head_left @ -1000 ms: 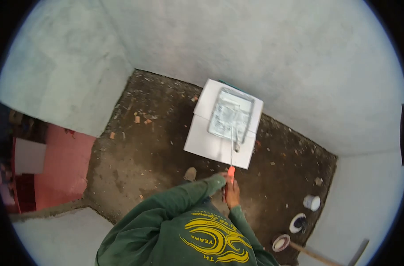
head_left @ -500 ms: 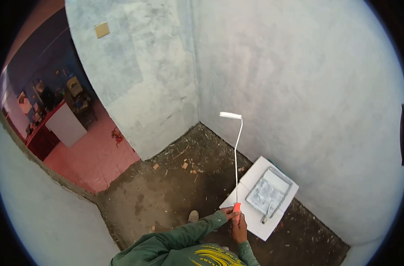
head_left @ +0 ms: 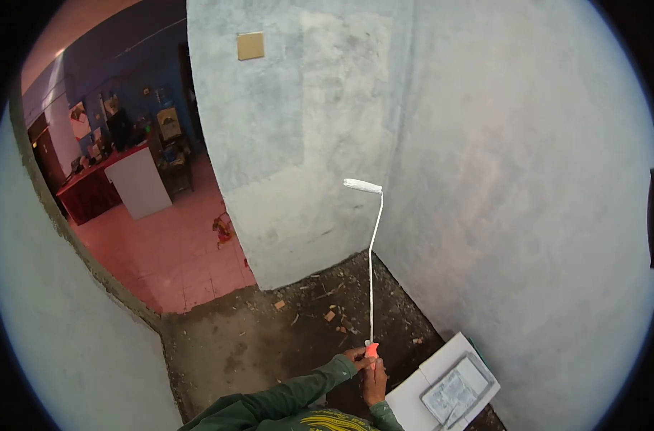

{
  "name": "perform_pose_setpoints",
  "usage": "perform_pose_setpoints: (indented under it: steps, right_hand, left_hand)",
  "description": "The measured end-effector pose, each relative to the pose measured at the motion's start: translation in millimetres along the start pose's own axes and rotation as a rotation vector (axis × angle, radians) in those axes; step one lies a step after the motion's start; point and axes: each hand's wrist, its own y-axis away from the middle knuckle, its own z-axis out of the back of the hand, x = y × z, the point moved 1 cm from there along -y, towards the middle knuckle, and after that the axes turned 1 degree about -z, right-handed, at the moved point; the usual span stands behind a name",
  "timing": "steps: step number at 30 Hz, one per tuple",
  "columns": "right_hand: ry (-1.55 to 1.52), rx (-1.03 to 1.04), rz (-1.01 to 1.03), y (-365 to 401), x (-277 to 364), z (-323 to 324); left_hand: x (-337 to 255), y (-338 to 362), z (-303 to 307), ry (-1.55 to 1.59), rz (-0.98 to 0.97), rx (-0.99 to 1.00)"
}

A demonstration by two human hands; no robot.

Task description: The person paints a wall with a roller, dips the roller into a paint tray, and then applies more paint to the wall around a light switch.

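A paint roller [head_left: 371, 287] with a long thin white rod stands upright before me, its orange handle in both my hands. Its white roller head [head_left: 363, 186] overlaps the wall near the corner in this view. My left hand [head_left: 357, 357] closes round the upper part of the handle, and my right hand [head_left: 374, 383] grips it just below. To the right lies a paint tray [head_left: 456, 390] smeared with white, resting on a white board [head_left: 404, 397]. A stick-like tool lies across the tray's lower edge.
Patchy whitish walls [head_left: 485, 179] meet at a corner ahead. The dark rough floor [head_left: 234, 359] has scattered chips and debris. At left, a doorway opens on a pink tiled floor [head_left: 169, 266] with a red desk [head_left: 90, 190]. A beige plate [head_left: 250, 46] is on the wall.
My view has turned left and upward, so the corner and doorway sit further right and the tray lower. The roller has shifted slightly left in view, still in both hands.
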Motion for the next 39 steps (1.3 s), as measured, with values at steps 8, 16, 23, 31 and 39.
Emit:
perform_pose_setpoints:
  steps: [8, 16, 23, 31, 39]
  right_hand:
    - [0.062, 0.110, 0.007, -64, 44, -23]
    - [0.002, 0.273, -0.032, -147, 29, -38]
    - [0.008, 0.360, 0.054, -243, 48, -20]
    - [0.086, 0.467, 0.092, -323, 20, -17]
    - [0.101, 0.453, 0.082, -364, 8, -37]
  left_hand:
    - [-21, -41, 46, 0.092, -0.039, -0.156]
    - [-55, -89, 92, -0.057, -0.037, -0.205]
    - [-65, -176, 111, 0.032, -0.020, -0.303]
    - [-56, -236, 122, 0.138, 0.067, -0.477]
    - [-19, -277, 159, 0.145, 0.069, -0.496]
